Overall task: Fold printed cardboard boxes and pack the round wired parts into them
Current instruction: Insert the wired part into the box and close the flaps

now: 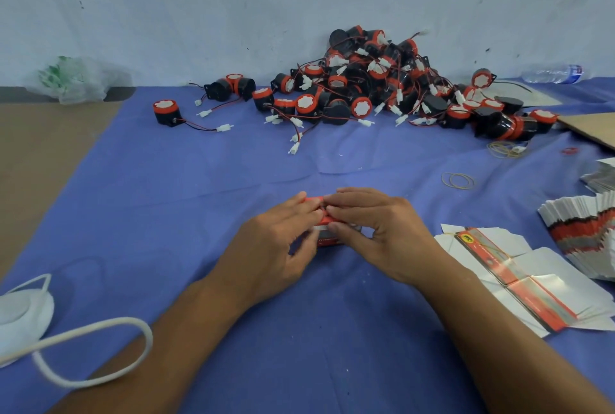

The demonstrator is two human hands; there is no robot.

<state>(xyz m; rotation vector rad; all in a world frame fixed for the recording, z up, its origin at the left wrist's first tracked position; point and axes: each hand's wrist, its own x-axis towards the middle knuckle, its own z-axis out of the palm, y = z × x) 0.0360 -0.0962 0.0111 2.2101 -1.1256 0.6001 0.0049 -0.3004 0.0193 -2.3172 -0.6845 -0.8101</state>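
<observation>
A small red printed box (324, 234) sits on the blue cloth in the middle, mostly hidden by my hands. My left hand (276, 240) holds its left side, fingers over the top and thumb underneath. My right hand (376, 230) grips the right side, fingers laid across the top flap and thumb against the front. A big pile of round black-and-red wired parts (366, 81) lies at the back against the wall, with one loose part (166, 112) off to the left. Flat unfolded box blanks (519, 277) lie to my right.
A fanned stack of more blanks (585, 234) is at the far right. Rubber bands (461, 180) lie on the blue cloth (166, 197). A white mask with its cord (23, 314) sits at front left, a plastic bag (76, 81) back left, a water bottle (555, 73) back right.
</observation>
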